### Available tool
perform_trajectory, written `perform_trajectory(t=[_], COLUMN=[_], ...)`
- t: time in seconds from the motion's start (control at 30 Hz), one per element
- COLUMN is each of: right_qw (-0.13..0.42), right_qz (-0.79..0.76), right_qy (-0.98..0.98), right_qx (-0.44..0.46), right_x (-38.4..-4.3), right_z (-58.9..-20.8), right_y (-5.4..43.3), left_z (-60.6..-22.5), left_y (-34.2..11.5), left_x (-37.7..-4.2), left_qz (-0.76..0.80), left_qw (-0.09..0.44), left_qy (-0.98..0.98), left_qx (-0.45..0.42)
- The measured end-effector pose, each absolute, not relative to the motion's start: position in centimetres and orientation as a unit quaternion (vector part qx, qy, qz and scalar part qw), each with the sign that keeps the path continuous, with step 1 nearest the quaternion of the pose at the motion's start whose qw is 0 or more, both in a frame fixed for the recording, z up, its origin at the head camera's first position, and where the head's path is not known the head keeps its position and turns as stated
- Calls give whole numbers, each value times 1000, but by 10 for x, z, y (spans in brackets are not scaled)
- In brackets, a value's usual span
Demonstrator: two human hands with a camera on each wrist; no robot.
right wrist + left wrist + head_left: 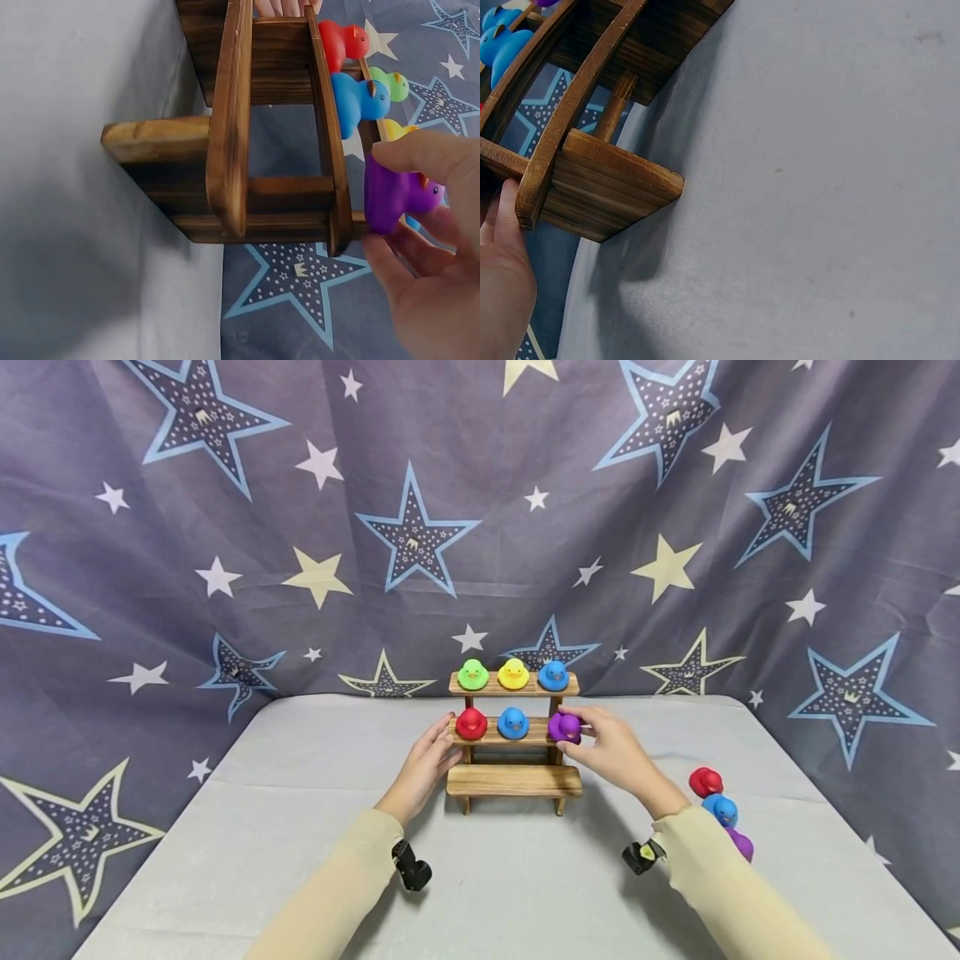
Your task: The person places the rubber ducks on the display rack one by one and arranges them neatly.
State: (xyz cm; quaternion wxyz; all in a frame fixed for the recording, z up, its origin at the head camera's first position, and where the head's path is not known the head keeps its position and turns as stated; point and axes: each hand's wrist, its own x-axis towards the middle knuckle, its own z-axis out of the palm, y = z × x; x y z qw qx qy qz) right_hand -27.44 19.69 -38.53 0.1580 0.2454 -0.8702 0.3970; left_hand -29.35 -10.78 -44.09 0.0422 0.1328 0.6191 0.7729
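Purple duck (564,727) upright, facing frontward

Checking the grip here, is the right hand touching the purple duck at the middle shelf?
Touching: the right wrist view shows the right hand pinching the purple duck between thumb and fingers.

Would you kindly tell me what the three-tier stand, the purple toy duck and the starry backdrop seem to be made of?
Three-tier stand: wood, perhaps stained, shown by its brown grain and darker streaks.
Purple toy duck: likely soft vinyl or rubber, with a smooth, molded-looking surface.
Starry backdrop: probably printed matte fabric, judging by its soft folds.
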Motion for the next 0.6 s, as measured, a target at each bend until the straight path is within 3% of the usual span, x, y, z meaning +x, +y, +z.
perform_trajectory(t=[0.6], right_qw=[146], right_qz=[416], right_qy=[-879], right_qx=[183], right_x=[-281], right_z=[-393], right_y=[181], left_z=[-441], left_y=[-108], left_x=[-294], left_qz=[771], left_qw=[43], left_qy=[622], left_qx=[130])
